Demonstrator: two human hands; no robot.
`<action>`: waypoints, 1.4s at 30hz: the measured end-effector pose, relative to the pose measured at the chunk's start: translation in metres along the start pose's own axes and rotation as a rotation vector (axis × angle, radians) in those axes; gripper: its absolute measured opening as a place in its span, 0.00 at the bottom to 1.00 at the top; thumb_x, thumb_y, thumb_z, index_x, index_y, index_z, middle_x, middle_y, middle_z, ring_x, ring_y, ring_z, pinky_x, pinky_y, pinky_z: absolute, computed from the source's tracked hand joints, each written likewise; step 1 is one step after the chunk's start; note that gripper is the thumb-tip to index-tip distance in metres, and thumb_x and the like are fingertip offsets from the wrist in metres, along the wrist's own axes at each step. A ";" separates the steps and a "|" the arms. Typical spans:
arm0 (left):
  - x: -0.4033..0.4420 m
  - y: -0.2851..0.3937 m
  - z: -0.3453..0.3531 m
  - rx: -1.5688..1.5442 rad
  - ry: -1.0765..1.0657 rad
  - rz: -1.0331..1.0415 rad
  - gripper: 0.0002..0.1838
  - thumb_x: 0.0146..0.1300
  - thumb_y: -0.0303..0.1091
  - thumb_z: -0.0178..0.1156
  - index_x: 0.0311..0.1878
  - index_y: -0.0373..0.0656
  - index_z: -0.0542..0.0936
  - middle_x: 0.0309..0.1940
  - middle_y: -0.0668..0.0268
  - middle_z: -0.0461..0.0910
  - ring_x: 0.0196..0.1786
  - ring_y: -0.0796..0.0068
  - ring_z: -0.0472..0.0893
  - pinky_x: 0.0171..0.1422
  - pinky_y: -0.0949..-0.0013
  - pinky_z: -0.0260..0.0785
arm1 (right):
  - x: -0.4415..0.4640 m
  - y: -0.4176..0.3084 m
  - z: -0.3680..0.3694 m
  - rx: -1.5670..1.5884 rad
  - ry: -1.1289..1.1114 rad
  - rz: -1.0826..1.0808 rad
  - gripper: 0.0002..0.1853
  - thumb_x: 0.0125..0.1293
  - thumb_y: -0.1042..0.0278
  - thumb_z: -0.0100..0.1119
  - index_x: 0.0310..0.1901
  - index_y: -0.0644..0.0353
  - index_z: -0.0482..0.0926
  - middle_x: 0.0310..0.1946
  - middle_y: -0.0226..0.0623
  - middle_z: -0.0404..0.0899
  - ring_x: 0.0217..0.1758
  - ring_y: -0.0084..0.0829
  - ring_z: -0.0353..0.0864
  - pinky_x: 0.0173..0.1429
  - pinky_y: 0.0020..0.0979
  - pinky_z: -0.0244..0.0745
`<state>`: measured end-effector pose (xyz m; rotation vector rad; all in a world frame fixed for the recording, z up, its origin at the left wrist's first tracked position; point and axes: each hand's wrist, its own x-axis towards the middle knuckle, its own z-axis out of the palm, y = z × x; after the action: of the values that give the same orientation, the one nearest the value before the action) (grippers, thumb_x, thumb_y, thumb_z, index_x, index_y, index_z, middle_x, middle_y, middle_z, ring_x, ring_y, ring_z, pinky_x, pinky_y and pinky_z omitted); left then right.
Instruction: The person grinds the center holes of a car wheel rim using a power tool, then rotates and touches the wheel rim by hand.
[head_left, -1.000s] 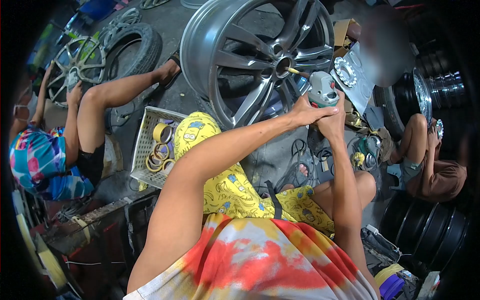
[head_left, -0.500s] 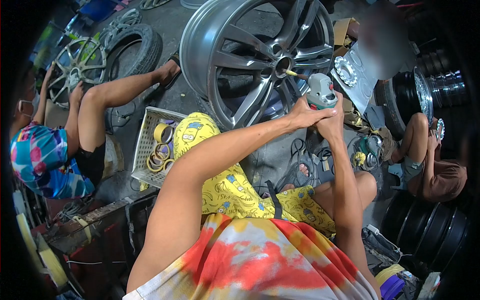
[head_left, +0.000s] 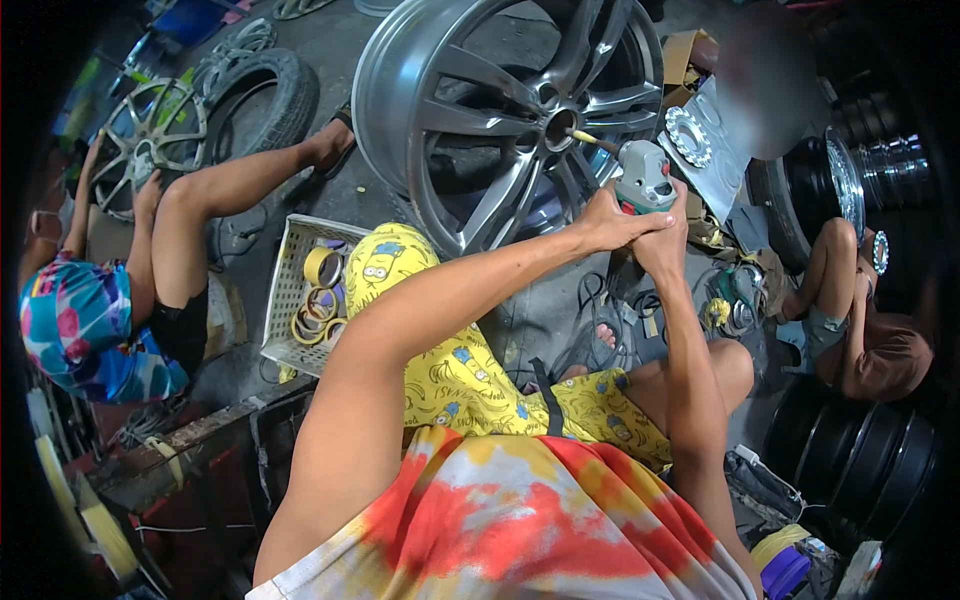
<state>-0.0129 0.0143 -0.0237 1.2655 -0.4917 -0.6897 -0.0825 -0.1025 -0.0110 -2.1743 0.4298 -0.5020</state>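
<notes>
A grey power tool (head_left: 643, 172) with a thin pale-tipped bit is held between both of my hands. My left hand (head_left: 607, 222) wraps round its lower left side, and my right hand (head_left: 664, 236) grips it from the right and below. The bit points left into the centre hole of a large grey alloy wheel (head_left: 440, 125), which stands tilted in front of me. Whether the tip touches the metal I cannot tell. My fingers partly hide the tool's body.
A crate (head_left: 283, 290) with tape rolls stands left of my knee. At the left a person (head_left: 100, 310) sits by another wheel (head_left: 150, 140) and a tyre (head_left: 275, 100). Another person (head_left: 880, 350) sits at the right near black rims (head_left: 850, 450). Cables lie by my foot.
The large wheel appears shifted slightly left in view. My hands stay closed round the tool, and its bit still points at the centre hole. The left person's hand has moved slightly.
</notes>
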 end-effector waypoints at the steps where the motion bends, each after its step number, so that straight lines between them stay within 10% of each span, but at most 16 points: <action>1: 0.000 -0.002 0.000 -0.021 -0.003 0.028 0.38 0.57 0.48 0.80 0.65 0.38 0.77 0.57 0.61 0.84 0.60 0.72 0.81 0.68 0.66 0.72 | -0.001 -0.001 0.000 -0.003 0.002 -0.020 0.41 0.50 0.68 0.77 0.65 0.63 0.66 0.49 0.55 0.85 0.55 0.52 0.87 0.60 0.42 0.78; 42: -0.004 -0.015 -0.009 -0.086 -0.022 0.117 0.40 0.59 0.46 0.79 0.69 0.38 0.73 0.60 0.60 0.81 0.63 0.71 0.80 0.70 0.65 0.71 | -0.009 -0.006 0.012 -0.004 -0.007 -0.042 0.40 0.52 0.68 0.76 0.65 0.62 0.65 0.48 0.57 0.86 0.54 0.54 0.88 0.59 0.43 0.80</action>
<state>-0.0127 0.0214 -0.0406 1.1405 -0.5437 -0.6206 -0.0841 -0.0868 -0.0146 -2.1922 0.3826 -0.5173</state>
